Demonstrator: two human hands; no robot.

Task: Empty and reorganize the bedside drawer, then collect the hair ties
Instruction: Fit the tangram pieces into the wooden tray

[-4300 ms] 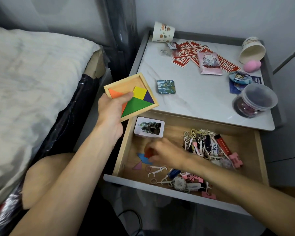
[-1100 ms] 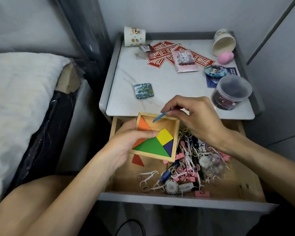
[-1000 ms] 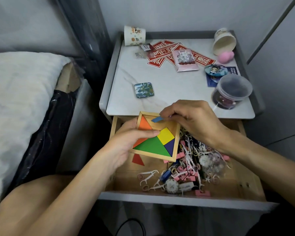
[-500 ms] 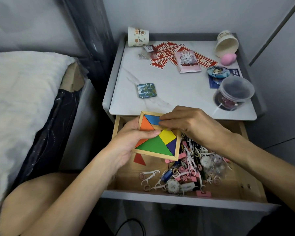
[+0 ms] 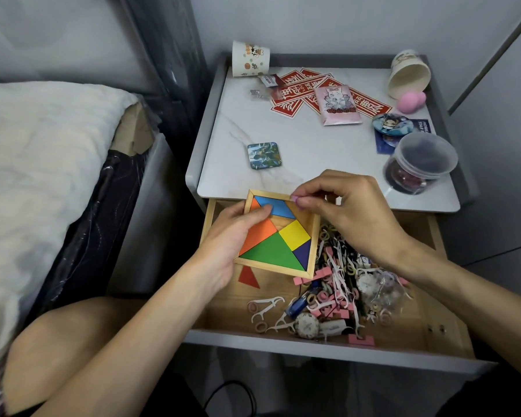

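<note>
— White marble bench (image 5: 313,164), open wooden drawer (image 5: 223,308): why's our left hand (image 5: 232,233) gripping the square wooden tangram tray (image 5: 314,245)?
— Steadying it. Fingers (image 5: 307,203) of our right hand (image 5: 352,212) pinch a small pink piece (image 5: 295,199). Small coloured hair ties (image 5: 324,295) lie in the drawer.

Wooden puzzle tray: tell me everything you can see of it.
The tray is a shallow square of pale wood, held tilted over the drawer. Orange, blue, green, yellow and dark purple pieces fill most of it; bare wood shows near the right hand, which pinches a pinkish piece by its rim. The left hand grips its left edge, thumb on the pieces.
</note>
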